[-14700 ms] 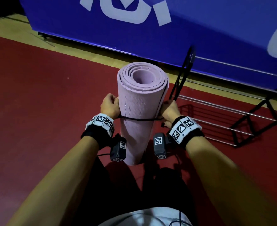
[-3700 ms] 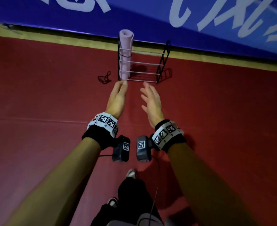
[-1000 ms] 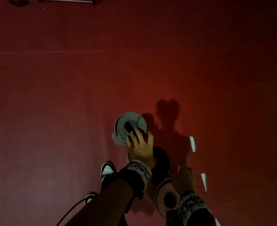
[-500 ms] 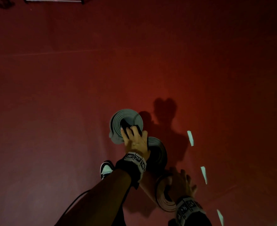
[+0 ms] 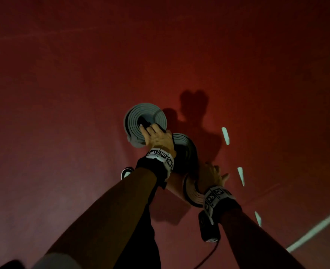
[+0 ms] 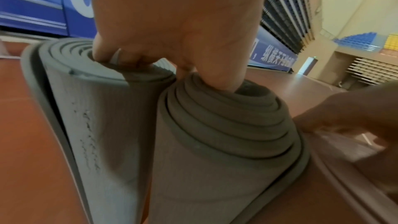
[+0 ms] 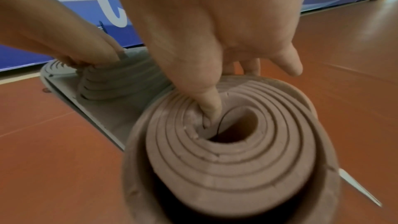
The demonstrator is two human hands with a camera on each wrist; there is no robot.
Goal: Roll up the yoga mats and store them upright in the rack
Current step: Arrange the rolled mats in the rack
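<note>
Three rolled mats stand on end on the red floor (image 5: 63, 133), packed side by side in a line running from 11 o'clock down to 5 o'clock in the head view. The left hand (image 5: 158, 137) straddles two of them: its fingers (image 6: 112, 57) hook down into the core of the light grey mat (image 5: 137, 117), while the thumb dips into the core of the darker grey-green mat (image 6: 215, 125) just beside it, so both rolls are pinched together at their touching walls. From overhead that middle roll is mostly hidden under the left wrist and its marker band (image 5: 160, 154); only a dark curved edge shows. At 5 o'clock the right hand (image 5: 210, 177) grips the pink mat (image 7: 237, 151), thumb pushed into the open centre, the other fingers over the far rim and cut off from sight. A thin dark cord (image 7: 219, 125) runs into that core; where it ends I cannot tell. The overhead shot is very dim and the mats' lower ends are out of sight. A shoe tip (image 5: 126, 172) peeks out at 9 o'clock of the left forearm. White tape marks (image 5: 225, 135) lie at 3 o'clock. A blue banner wall (image 7: 64, 14) stands beyond.
</note>
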